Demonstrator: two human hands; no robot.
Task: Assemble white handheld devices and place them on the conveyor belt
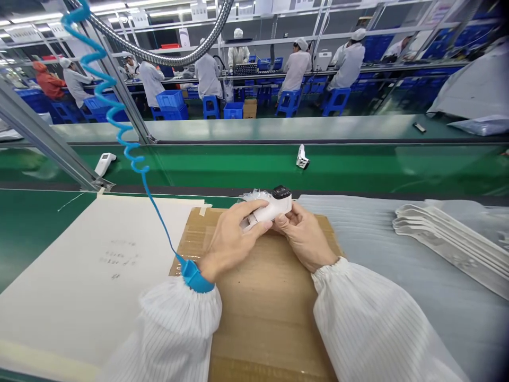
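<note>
A: Closest in, the left hand (233,241) wraps the body of what looks like a white handheld thermometer (270,211), and the right hand (304,237) grips its far end from below, just under the black head. Both are firmly grasping it, held up over the board.

B: And it sits on a cardboard sheet (258,313), likely a soft pad for work like this. Crinkled clear plastic (252,195) peeks out behind the device.

A: Look at the left wrist: a blue wrist strap (193,276) with a coiled blue cord (119,127), probably for static, rising across the view toward the far left.

B: To the left lies a paper sheet (87,276) with faint writing; to the right, white moulded trays (449,239) are stacked on foam sheeting (397,249).

A: Beyond, a green conveyor belt (254,170) carries two white devices (104,163), well apart, and past it co-workers (296,63) sit at a long bench.
</note>
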